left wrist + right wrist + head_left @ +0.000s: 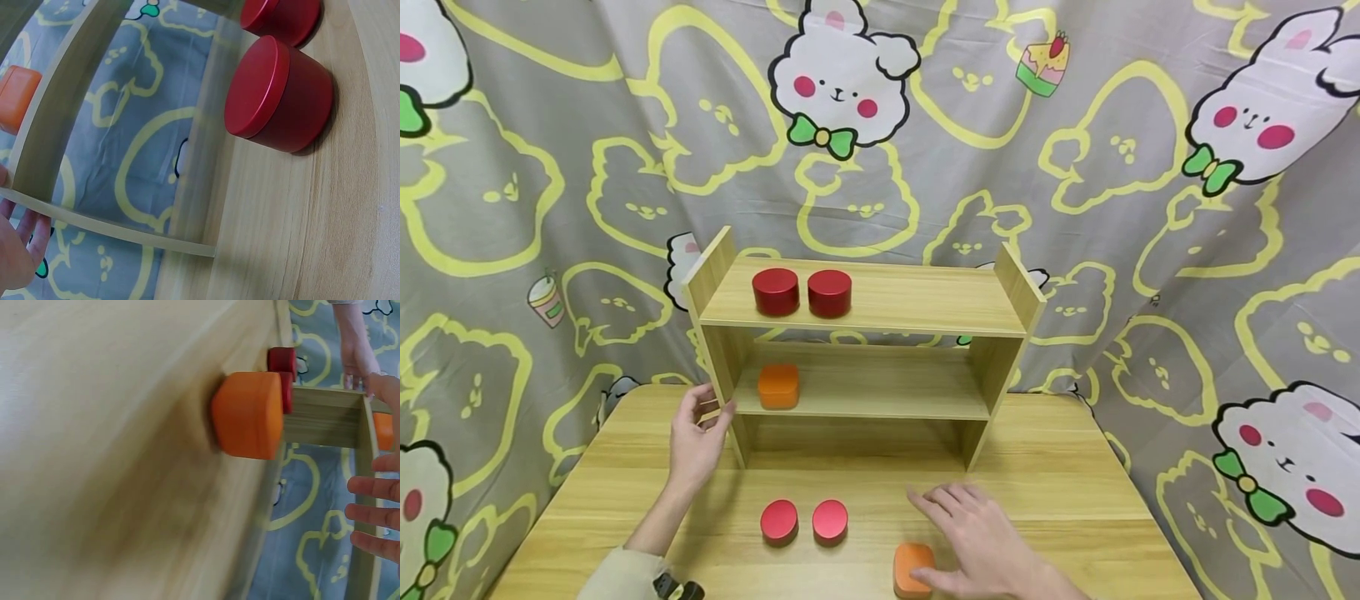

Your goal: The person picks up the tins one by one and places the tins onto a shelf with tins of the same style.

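A small wooden shelf (865, 383) stands on the table. My left hand (698, 437) is at its left side panel, thumb at the front edge and fingers along the outer side; in the left wrist view, the left hand (19, 250) straddles that panel's edge. My right hand (981, 542) hovers, fingers extended and thumb apart, beside an orange rounded-square tin (908, 571) on the table. In the right wrist view, the fingers (375, 515) are spread, with the orange tin (247, 415) apart from them. The thumb overlaps this tin in the head view.
Two red round tins (779, 522) stand on the table before the shelf. Two more red tins (776, 293) sit on the top board's left part. Another orange tin (778, 387) is on the middle board's left. A patterned curtain (880, 192) hangs behind and around the table.
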A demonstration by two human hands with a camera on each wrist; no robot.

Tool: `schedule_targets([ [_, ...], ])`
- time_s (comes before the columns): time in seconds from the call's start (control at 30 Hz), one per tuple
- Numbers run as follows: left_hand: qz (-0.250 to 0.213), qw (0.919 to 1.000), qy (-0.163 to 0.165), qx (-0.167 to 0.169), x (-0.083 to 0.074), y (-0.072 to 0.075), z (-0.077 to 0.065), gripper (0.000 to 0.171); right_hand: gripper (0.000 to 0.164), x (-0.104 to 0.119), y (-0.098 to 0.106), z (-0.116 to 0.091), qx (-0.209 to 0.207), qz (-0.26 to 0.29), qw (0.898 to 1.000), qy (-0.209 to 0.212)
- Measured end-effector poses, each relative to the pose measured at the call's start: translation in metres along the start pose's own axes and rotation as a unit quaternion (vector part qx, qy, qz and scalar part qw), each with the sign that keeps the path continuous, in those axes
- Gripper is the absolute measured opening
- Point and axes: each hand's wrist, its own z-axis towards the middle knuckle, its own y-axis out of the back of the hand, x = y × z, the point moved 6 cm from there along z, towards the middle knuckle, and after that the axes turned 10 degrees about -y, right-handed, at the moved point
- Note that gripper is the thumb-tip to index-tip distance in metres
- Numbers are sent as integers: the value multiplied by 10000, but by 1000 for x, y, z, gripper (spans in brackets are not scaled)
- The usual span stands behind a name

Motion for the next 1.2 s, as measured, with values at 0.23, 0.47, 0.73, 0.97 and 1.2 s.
schedule_targets([
  [0.23,16,10000,7,-6,1,0,0,34,81,0,-17,-13,481,-50,9988,26],
  [0.47,44,10000,17,13,2,-1,2,35,81,-2,-34,-26,852,-113,9962,156],
  [0.73,58,10000,-33,9,2,-1,2,35,78,-5,-42,-32,983,-31,9949,208],
  [0.97,40,10000,-18,-14,2,0,1,34,75,-5,-47,-34,1055,-26,9941,235],
  [1.2,58,10000,-10,-6,2,0,0,34,73,-5,-50,-36,809,-59,9961,356],
])
